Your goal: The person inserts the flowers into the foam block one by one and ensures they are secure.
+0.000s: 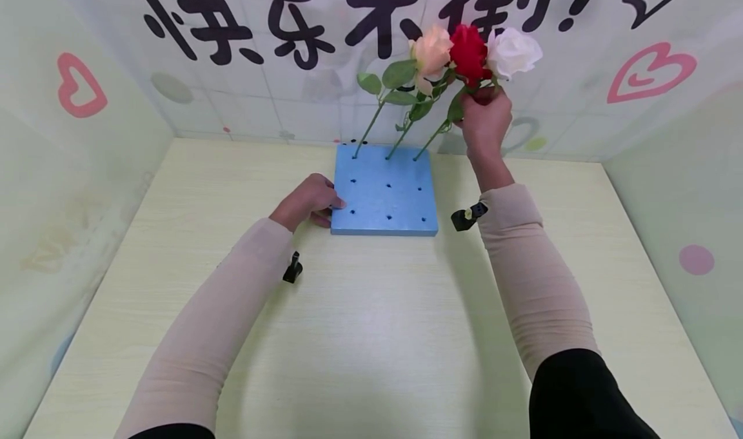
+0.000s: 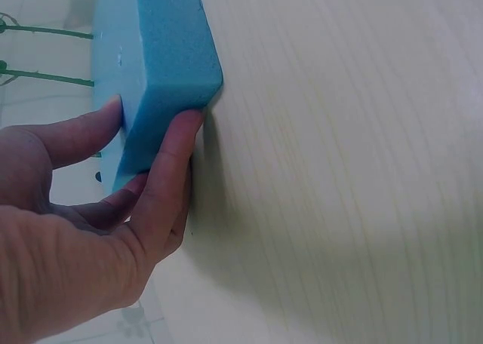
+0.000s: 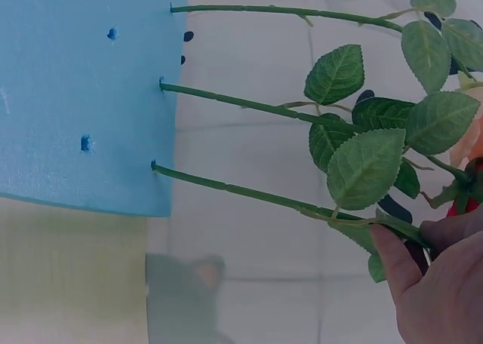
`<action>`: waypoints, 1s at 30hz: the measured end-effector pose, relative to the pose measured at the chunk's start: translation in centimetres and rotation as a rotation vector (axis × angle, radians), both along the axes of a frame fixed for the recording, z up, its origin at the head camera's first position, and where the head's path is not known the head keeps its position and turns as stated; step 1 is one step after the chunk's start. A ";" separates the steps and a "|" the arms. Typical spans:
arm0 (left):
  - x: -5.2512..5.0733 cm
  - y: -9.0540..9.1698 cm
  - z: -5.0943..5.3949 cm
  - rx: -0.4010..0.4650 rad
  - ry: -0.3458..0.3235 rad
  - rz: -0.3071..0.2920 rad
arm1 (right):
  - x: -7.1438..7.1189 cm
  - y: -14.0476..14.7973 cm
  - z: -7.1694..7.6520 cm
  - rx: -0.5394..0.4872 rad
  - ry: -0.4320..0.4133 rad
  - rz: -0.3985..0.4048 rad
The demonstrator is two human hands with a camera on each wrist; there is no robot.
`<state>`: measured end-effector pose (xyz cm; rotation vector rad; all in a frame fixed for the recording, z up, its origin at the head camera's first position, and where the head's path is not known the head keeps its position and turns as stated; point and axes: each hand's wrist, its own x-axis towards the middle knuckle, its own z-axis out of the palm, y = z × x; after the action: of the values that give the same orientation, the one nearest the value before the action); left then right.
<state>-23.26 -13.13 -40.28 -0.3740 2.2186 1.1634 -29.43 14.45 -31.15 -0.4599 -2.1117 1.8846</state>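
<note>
A blue foam block (image 1: 371, 200) with rows of small holes lies flat on the table. Three artificial roses stand in its back row: a peach rose (image 1: 432, 51) at left, a red rose (image 1: 469, 52) in the middle, a white rose (image 1: 513, 53) at right. My right hand (image 1: 489, 123) pinches the white rose's stem high up, just under the bloom; its green stem (image 3: 241, 189) enters a hole in the right wrist view. With thumb on the top face and fingers against the side, my left hand (image 2: 83, 246) grips the block's left edge.
Behind the block rises a printed backdrop (image 1: 290, 97) with large black characters and pink hearts. Pale side walls (image 1: 64, 187) flank the light wooden table (image 1: 360, 336). A small black wrist camera (image 1: 469, 216) hangs at the right cuff, another camera (image 1: 293, 268) at the left.
</note>
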 end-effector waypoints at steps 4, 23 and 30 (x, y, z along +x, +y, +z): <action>0.0 0.0 0.1 -0.001 -0.004 -0.001 | -0.2 -0.2 -0.2 -0.021 -0.007 -0.019; 0.1 0.3 0.0 0.001 -0.009 -0.003 | 0.1 -2.0 -1.6 0.236 0.018 -0.040; -0.1 0.3 0.1 -0.002 -0.011 0.003 | -0.2 -1.5 -1.5 0.218 0.000 -0.081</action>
<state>-23.31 -12.78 -40.19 -0.3834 2.2110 1.1575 -29.64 12.94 -32.66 -0.4870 -2.2308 1.5882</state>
